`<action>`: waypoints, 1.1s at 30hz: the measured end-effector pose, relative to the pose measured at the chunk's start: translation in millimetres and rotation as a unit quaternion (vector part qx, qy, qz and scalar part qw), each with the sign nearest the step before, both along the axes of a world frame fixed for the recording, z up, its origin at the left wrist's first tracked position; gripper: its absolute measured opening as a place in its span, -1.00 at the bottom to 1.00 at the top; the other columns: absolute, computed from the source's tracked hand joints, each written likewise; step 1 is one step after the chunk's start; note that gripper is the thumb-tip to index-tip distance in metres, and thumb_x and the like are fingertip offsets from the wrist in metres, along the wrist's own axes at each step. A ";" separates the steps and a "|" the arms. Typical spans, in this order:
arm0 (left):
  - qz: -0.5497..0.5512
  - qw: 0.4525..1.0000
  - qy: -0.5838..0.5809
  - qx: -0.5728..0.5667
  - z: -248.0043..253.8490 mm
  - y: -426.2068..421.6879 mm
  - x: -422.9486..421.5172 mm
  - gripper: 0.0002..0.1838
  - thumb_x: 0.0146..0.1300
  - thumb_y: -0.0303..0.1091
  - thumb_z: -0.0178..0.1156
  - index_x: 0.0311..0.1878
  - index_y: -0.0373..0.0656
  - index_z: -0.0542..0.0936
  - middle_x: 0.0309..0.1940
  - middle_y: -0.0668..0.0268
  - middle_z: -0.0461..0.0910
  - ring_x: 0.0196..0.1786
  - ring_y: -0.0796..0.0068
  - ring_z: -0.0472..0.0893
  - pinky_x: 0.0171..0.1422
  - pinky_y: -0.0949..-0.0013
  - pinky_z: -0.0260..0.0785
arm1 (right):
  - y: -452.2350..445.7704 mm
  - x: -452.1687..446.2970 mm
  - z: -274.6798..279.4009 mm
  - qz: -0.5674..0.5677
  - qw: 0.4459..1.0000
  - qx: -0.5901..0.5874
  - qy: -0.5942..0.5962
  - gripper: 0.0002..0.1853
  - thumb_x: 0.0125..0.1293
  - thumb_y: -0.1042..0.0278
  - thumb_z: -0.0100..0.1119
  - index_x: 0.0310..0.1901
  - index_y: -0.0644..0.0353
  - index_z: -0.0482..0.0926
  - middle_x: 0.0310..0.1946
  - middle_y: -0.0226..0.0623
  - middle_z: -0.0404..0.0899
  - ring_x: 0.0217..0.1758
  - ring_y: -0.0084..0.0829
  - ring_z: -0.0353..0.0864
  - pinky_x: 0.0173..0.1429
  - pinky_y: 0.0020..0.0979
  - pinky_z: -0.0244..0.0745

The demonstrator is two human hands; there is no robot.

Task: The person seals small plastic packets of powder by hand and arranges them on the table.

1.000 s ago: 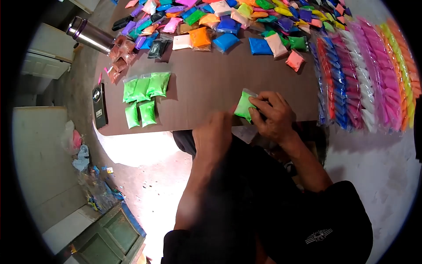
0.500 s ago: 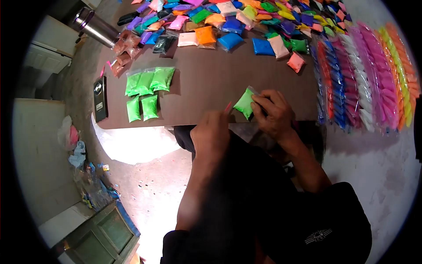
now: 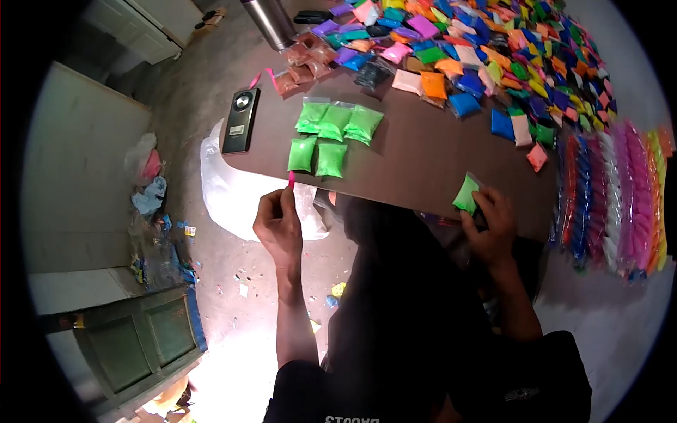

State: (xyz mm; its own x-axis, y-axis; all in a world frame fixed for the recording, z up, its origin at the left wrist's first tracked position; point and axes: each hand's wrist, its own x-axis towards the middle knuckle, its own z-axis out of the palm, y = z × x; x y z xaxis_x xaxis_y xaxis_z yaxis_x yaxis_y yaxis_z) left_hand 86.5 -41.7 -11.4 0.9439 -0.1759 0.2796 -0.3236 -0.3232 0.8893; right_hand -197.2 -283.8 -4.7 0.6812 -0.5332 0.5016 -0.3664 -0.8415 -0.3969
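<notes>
My left hand (image 3: 279,220) is closed in a pinch on a thin pink strip (image 3: 291,180), just off the table's front edge below the green packets. With its thumb and fingers, my right hand (image 3: 491,224) grips a small clear bag of bright green material (image 3: 465,194) near the front edge, farther right. Three green packets (image 3: 336,120) lie side by side on the brown table (image 3: 412,151). Two more green packets (image 3: 331,160) rest in front of them.
A black phone (image 3: 240,121) lies at the table's left edge, with brown packets (image 3: 308,58) and a steel flask (image 3: 270,22) behind it. Many coloured packets (image 3: 465,56) are heaped at the back. Long sleeves of coloured packets (image 3: 608,197) lie at right. A white plastic sheet (image 3: 222,190) hangs below the table.
The view has swung left, so the tabletop sits farther right. My left hand has moved left with the pink strip, away from the right hand, which keeps its green packet.
</notes>
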 end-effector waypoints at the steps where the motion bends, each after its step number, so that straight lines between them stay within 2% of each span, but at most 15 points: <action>1: 0.004 1.000 0.006 0.009 -2.1 4.7 8.3 -0.84 0.43 -0.45 0.31 -0.20 -0.41 0.68 -0.54 0.32 0.60 -0.49 0.67 0.44 -0.38 0.47 0.33 | 0.5 2.8 -0.4 0.006 1.000 -0.005 -0.008 -0.60 0.11 0.38 0.51 0.01 0.23 0.71 0.00 -0.13 0.66 -0.01 -0.08 0.67 0.04 -0.16 0.60; 5: 0.027 0.998 -0.034 0.037 -2.3 1.5 41.2 -0.79 0.43 -0.40 0.30 -0.21 -0.42 0.68 -0.53 0.23 0.63 -0.49 0.58 0.49 -0.35 0.40 0.37 | 4.1 25.0 7.4 0.035 0.999 -0.030 -0.017 -0.66 0.13 0.46 0.49 -0.02 0.27 0.71 -0.02 -0.12 0.68 -0.05 -0.07 0.71 0.02 -0.16 0.62; 8: -0.001 0.993 -0.092 0.073 -1.7 -6.1 67.7 -0.86 0.38 -0.41 0.30 -0.22 -0.31 0.70 -0.46 0.10 0.67 -0.47 0.26 0.63 -0.26 0.25 0.48 | 18.5 58.6 33.0 0.073 0.997 -0.019 -0.036 -0.73 0.18 0.52 0.45 -0.06 0.31 0.72 -0.04 -0.11 0.70 -0.09 -0.10 0.74 -0.02 -0.20 0.65; 9: 0.004 0.993 -0.091 0.069 -3.5 -10.0 75.6 -0.86 0.38 -0.41 0.30 -0.22 -0.31 0.70 -0.46 0.10 0.67 -0.47 0.26 0.63 -0.26 0.25 0.48 | 25.5 73.2 44.1 0.108 0.992 -0.039 -0.045 -0.75 0.19 0.52 0.45 -0.08 0.32 0.72 -0.03 -0.11 0.69 -0.09 -0.13 0.75 -0.03 -0.23 0.66; 11: -0.003 0.991 -0.101 0.089 -8.9 -17.6 90.1 -0.86 0.37 -0.38 0.30 -0.26 -0.26 0.68 -0.40 0.09 0.70 -0.40 0.08 0.68 -0.20 0.15 0.52 | 38.2 101.4 58.7 0.147 0.986 -0.060 -0.052 -0.77 0.20 0.53 0.45 -0.10 0.33 0.72 -0.03 -0.12 0.69 -0.10 -0.16 0.76 -0.04 -0.25 0.67; 13: 0.004 0.988 -0.118 0.096 -14.6 -25.9 101.7 -0.86 0.37 -0.36 0.29 -0.28 -0.24 0.67 -0.38 0.10 0.71 -0.36 0.04 0.70 -0.18 0.13 0.52 | 49.6 128.9 65.7 0.198 0.976 0.038 -0.078 -0.75 0.19 0.50 0.48 -0.10 0.32 0.71 -0.03 -0.14 0.69 -0.11 -0.19 0.76 -0.07 -0.26 0.67; 14: 0.007 0.985 -0.136 0.106 -17.0 -28.8 104.8 -0.85 0.38 -0.35 0.29 -0.29 -0.22 0.66 -0.35 0.10 0.72 -0.32 0.00 0.71 -0.16 0.10 0.53 | 55.1 144.0 66.7 0.201 0.976 0.037 -0.076 -0.75 0.19 0.50 0.48 -0.10 0.32 0.71 -0.03 -0.14 0.69 -0.11 -0.19 0.76 -0.07 -0.26 0.67; 16: 0.024 0.986 -0.123 0.108 -19.6 -32.0 107.3 -0.85 0.38 -0.33 0.29 -0.29 -0.19 0.65 -0.34 0.13 0.73 -0.30 -0.01 0.72 -0.16 0.08 0.54 | 64.8 175.4 67.5 0.250 0.965 0.026 -0.078 -0.76 0.20 0.58 0.47 -0.08 0.35 0.72 -0.04 -0.17 0.70 -0.13 -0.24 0.78 -0.06 -0.31 0.69; 19: 0.044 0.986 -0.112 0.115 -21.7 -32.5 108.3 -0.86 0.38 -0.33 0.29 -0.28 -0.17 0.65 -0.33 0.15 0.72 -0.31 -0.01 0.71 -0.16 0.08 0.54 | 73.5 219.5 51.3 0.277 0.955 0.013 -0.107 -0.76 0.19 0.54 0.47 -0.10 0.32 0.71 -0.07 -0.22 0.69 -0.18 -0.25 0.76 -0.09 -0.30 0.69; 27: 0.040 0.978 -0.177 0.107 -26.7 -33.4 112.0 -0.91 0.35 -0.39 0.30 -0.29 -0.13 0.62 -0.36 0.19 0.69 -0.37 0.04 0.69 -0.30 0.14 0.53 | 81.5 264.5 23.4 0.265 0.960 -0.033 -0.090 -0.77 0.15 0.43 0.49 -0.16 0.24 0.70 -0.09 -0.27 0.67 -0.17 -0.27 0.72 -0.08 -0.32 0.66; 30: 0.043 0.979 -0.164 0.116 -26.7 -33.1 112.0 -0.91 0.35 -0.40 0.31 -0.29 -0.13 0.62 -0.37 0.19 0.69 -0.38 0.04 0.70 -0.30 0.14 0.54 | 81.2 268.2 17.2 0.258 0.961 -0.052 -0.081 -0.77 0.16 0.36 0.49 -0.18 0.21 0.69 -0.08 -0.30 0.67 -0.16 -0.28 0.71 -0.10 -0.32 0.63; 33: 0.038 0.981 -0.153 0.116 -23.1 -33.5 110.3 -0.91 0.36 -0.39 0.31 -0.28 -0.13 0.63 -0.37 0.19 0.70 -0.39 0.05 0.70 -0.30 0.14 0.54 | 84.6 267.3 21.1 0.237 0.970 -0.023 -0.050 -0.75 0.16 0.33 0.48 -0.15 0.17 0.68 -0.08 -0.35 0.67 -0.14 -0.30 0.70 -0.12 -0.31 0.57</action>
